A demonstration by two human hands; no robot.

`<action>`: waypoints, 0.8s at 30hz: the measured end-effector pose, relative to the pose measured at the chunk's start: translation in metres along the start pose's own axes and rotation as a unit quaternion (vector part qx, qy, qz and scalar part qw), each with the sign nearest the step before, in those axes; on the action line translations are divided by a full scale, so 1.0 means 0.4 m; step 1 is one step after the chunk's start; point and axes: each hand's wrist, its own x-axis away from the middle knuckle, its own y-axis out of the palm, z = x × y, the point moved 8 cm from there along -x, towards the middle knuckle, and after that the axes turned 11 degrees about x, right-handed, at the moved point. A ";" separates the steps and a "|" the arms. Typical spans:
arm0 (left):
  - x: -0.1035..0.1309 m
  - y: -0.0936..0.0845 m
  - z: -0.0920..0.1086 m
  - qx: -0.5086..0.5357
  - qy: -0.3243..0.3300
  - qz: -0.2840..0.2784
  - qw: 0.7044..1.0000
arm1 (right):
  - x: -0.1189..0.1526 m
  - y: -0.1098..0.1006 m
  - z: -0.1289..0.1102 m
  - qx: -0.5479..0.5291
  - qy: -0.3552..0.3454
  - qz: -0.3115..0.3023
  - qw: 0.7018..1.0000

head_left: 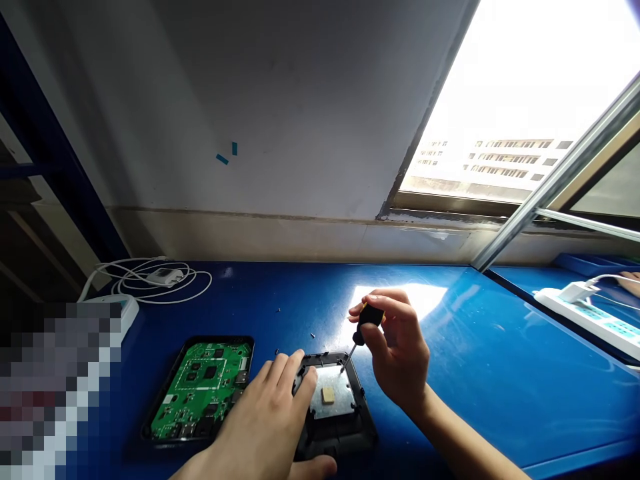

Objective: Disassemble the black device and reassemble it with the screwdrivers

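Note:
My right hand [400, 343] pinches the short black and yellow handle of a screwdriver [371, 316]. The shaft slants down to the upper right corner of a silver metal plate [334, 408]. That plate lies inside a black plastic casing half [345, 437], with a small beige pad [327, 395] on it. Across the casing's left side lies my left hand [273, 407], fingers at the far edge and thumb at the near edge, gripping it. Left of this hand, a green circuit board [200, 383] rests in another black casing half [159, 400], partly covered by the hand.
Small screws [313, 335] lie loose on the blue table [475, 373]. A coiled white cable with an adapter [165, 277] is at the back left, near a white power strip [131, 313]. Farther right, past a metal frame, another power strip [593, 320] lies near a person's hand [631, 283].

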 end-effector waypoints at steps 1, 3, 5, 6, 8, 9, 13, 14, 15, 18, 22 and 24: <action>0.000 0.001 0.001 0.001 0.001 -0.006 1.000 | 0.001 -0.004 -0.001 0.019 -0.005 0.009 1.000; -0.001 0.003 0.002 0.004 0.002 -0.018 1.000 | 0.002 -0.011 -0.001 0.045 -0.002 0.020 0.999; -0.001 0.003 0.003 0.010 -0.001 -0.025 1.000 | 0.004 -0.012 0.004 0.037 0.012 0.016 0.999; -0.001 0.003 0.002 0.013 -0.004 -0.030 0.999 | 0.004 -0.011 0.006 0.021 0.019 0.011 1.000; 0.000 0.005 -0.001 0.018 -0.013 -0.044 0.999 | 0.003 -0.007 0.008 -0.014 0.024 0.003 1.000; 0.000 0.007 -0.003 0.020 -0.017 -0.050 0.998 | 0.002 -0.005 0.007 -0.027 0.020 0.000 0.999; 0.001 0.012 -0.011 0.026 -0.014 -0.044 0.999 | -0.004 -0.010 0.004 -0.012 0.000 0.011 1.000; 0.001 0.013 -0.012 0.025 -0.011 -0.040 0.999 | -0.005 -0.015 0.005 0.006 -0.001 0.022 1.000; 0.002 0.014 -0.013 0.021 -0.008 -0.036 0.999 | -0.005 -0.022 0.007 0.023 0.001 0.033 0.999; 0.003 0.016 -0.013 0.005 0.000 -0.036 0.999 | -0.004 -0.030 0.016 0.037 0.019 0.043 0.998; 0.005 0.009 -0.008 -0.014 0.004 -0.034 0.999 | 0.002 -0.019 0.014 -0.017 0.018 0.021 0.999; 0.006 0.006 -0.007 -0.020 0.006 -0.031 0.999 | 0.003 -0.012 0.010 -0.034 0.009 0.013 0.999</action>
